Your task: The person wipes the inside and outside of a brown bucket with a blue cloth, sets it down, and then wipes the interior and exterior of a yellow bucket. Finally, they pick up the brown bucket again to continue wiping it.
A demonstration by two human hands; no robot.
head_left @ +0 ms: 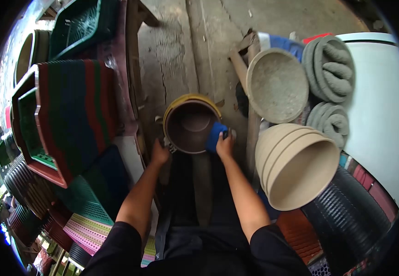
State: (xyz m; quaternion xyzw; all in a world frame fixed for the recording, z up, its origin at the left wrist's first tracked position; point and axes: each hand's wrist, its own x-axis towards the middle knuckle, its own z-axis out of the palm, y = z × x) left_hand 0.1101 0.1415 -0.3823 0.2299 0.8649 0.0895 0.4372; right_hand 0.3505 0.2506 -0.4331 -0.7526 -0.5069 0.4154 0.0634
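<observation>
I am steadying the brown bucket point(191, 126), lying on its side just ahead of my fingers, my left hand point(159, 154) curled on its rim. My right hand point(225, 146) is pinching a blue cloth point(215, 136) against the rim; it could slip. Stacked beige bowls point(296, 163) are crowding the cracked concrete floor point(172, 50) beside my right fingers.

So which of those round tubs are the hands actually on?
The brown bucket with the yellow rim, between the left hand and right hand. The pale bowls to the right lie untouched.
</observation>
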